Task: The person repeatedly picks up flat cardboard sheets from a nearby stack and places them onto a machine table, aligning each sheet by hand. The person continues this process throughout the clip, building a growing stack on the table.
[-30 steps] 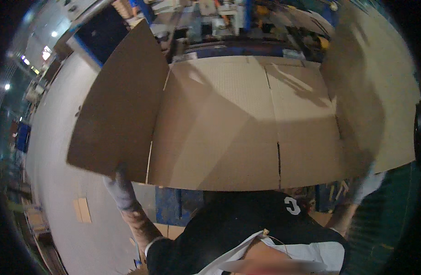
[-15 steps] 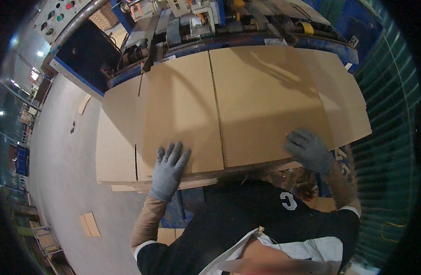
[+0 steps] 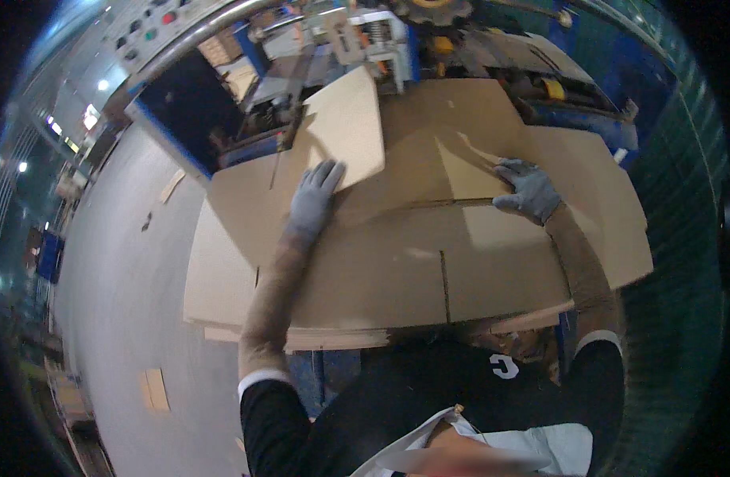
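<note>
A stack of large flat cardboard sheets (image 3: 396,270) lies in front of me at waist height. My left hand (image 3: 313,199), in a grey glove, rests flat on the top sheet, its fingers under the edge of a raised flap (image 3: 349,131). My right hand (image 3: 528,189), also gloved, presses on a folded flap (image 3: 468,171) at the sheet's far right part. The far end of the cardboard reaches into a blue machine (image 3: 428,48).
The machine has a control panel with buttons (image 3: 154,28) at the upper left and a dark opening (image 3: 186,107). Grey floor (image 3: 118,318) lies to the left, with small cardboard scraps (image 3: 154,389). A green mesh fence (image 3: 683,159) stands on the right.
Both hands have reached forward from the near edge of the stack to its far part. The top sheet's flaps are now lifted and folded toward the machine.
</note>
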Action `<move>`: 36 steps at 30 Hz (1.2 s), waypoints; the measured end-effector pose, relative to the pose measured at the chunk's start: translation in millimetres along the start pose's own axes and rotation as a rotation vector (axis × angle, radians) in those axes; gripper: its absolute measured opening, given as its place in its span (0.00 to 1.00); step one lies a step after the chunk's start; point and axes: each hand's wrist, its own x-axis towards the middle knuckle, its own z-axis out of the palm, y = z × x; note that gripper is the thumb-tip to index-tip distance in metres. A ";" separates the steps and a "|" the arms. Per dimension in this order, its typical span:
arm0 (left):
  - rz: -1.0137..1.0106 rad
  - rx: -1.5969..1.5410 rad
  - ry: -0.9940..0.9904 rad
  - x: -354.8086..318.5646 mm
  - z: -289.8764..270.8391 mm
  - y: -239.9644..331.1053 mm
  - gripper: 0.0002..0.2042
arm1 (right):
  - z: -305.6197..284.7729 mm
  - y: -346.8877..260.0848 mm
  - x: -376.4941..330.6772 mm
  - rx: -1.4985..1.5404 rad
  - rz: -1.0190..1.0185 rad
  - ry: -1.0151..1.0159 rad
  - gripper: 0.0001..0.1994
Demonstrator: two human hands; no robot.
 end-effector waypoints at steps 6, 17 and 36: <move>-0.377 0.377 -0.104 43.1 31.7 -18.1 0.35 | 37.0 34.9 40.3 -0.168 0.159 0.095 0.26; -1.519 0.194 0.472 -189.3 -109.6 20.3 0.41 | 4.6 75.2 -261.4 -0.370 0.880 0.255 0.22; -1.165 -0.257 0.947 -167.1 -173.7 23.1 0.34 | -21.7 99.7 -277.2 0.632 1.167 0.833 0.23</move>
